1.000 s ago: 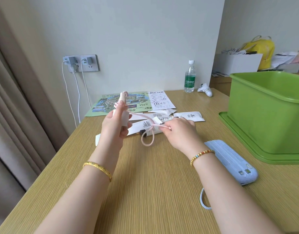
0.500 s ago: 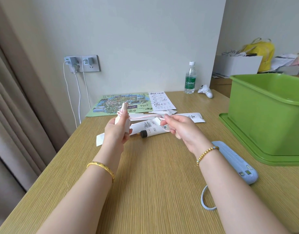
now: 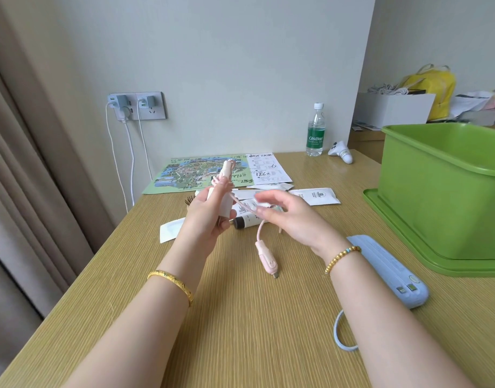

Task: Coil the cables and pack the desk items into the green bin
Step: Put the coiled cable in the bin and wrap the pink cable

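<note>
Head view: left hand (image 3: 205, 217) grips white charger block (image 3: 222, 204), pink cable (image 3: 244, 205) wound round top. Right hand (image 3: 285, 219) pinches cable; plug (image 3: 268, 263) dangles below. Wrap snug, tuck plug. Green bin (image 3: 447, 197) far right of hands.

Beyond my left grip I see a wall socket (image 3: 137, 105) with two chargers plugged in, their white cords (image 3: 130, 163) hanging behind the counter (image 3: 240, 331). A curtain (image 3: 30, 191) hangs far left of it. Far beyond my right grip sit a white box (image 3: 391, 109) and a yellow bag (image 3: 436, 85).
</note>
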